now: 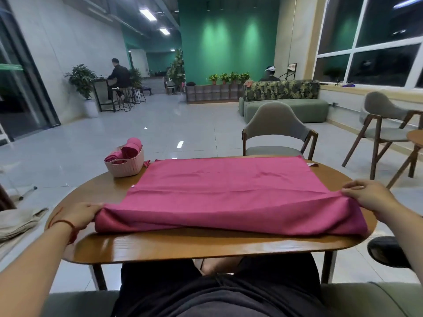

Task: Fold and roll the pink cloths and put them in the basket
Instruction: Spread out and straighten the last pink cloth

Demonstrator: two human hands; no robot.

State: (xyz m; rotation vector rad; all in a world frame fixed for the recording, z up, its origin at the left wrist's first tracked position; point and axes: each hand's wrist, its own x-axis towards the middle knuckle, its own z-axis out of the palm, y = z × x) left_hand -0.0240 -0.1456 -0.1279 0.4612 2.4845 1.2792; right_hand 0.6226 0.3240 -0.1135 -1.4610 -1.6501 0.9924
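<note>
Pinching the near edge of the spread pink cloth (229, 191), we have our left hand (79, 215) gripping its near-left corner and our right hand (368, 197) gripping its near-right corner, both closed on fabric and lifting it slightly off the tabletop (206, 245). The cloth covers most of the tabletop, and its far edge reaches about to the far rim.

We judge the main risk to be a skewed fold. If one hand travels faster or higher than the other, the near edge will land crooked against the far one, and the later roll will come out lopsided. The wood looks glossy, so a forward push could also slide the whole cloth toward the far rim instead of folding it. The cloth's far-left corner lies just beside the basket (124, 167), which stands near the tabletop's left rim. A drag or snag there might nudge it outward.

Counting: one cloth lies spread out, and there is one basket. It holds rolled pink cloths (130, 149), at least two and possibly three, though we cannot separate them surely. Two hands are at work.
</note>
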